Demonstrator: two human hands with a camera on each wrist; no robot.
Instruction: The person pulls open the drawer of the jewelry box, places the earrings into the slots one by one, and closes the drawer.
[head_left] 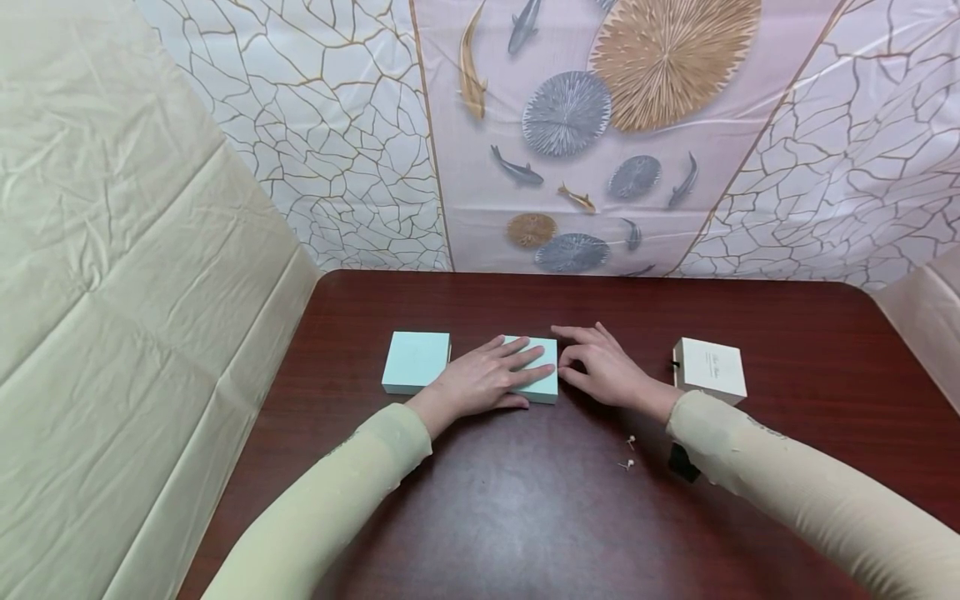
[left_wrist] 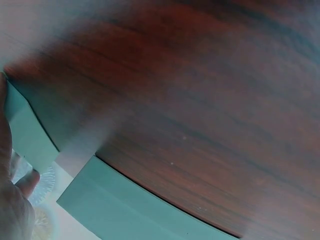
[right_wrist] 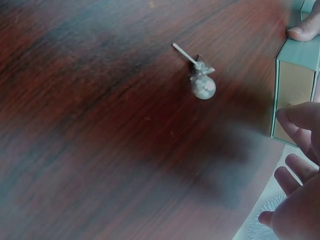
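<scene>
My left hand lies across a mint-green drawer box, fingers straight and spread on its lid, thumb along the near side. At that box's right end is my right hand, its thumb and index finger curled together against the tan drawer front. Those fingertips pinch there; the pull between them is hidden. Two pearl stud earrings lie on the table, nearer me than the right hand. One pearl earring shows large in the right wrist view.
A second mint-green box stands to the left, beside my left wrist. Past my right wrist is a white box with small print and a black tab. A small black object shows beside my right sleeve. The dark red wooden table meets a patterned cloth.
</scene>
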